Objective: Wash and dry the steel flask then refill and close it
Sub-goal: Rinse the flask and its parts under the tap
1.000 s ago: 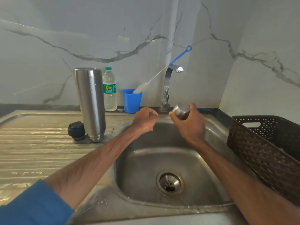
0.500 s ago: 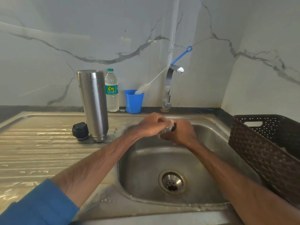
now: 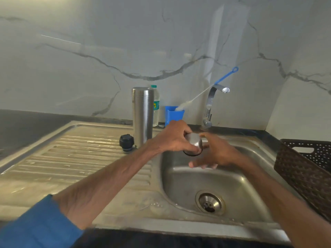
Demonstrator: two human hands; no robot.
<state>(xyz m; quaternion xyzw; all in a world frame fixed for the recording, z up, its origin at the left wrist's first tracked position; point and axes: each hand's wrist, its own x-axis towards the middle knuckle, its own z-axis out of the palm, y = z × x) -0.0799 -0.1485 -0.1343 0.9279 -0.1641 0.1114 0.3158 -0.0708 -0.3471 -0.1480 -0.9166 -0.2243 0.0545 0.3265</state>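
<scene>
Steel cup [image 3: 193,143] sits clamped in the left grip [image 3: 172,140] over the sink [image 3: 179,185], right grip [image 3: 213,154] spread at 4 o'clock, flask [image 3: 142,113] standing on the worktop [image 3: 71,158] at 10 o'clock: I'd rub the cup's rim firmly, keeping low.

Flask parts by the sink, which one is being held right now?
The small steel cap, gripped by the left hand over the sink. The tall flask body and the black stopper stand on the drainboard, no hand on them.

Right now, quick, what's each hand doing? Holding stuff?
Left hand: grips the steel cap from above.
Right hand: open, fingers straight, just beside the cap, holding nothing.
</scene>
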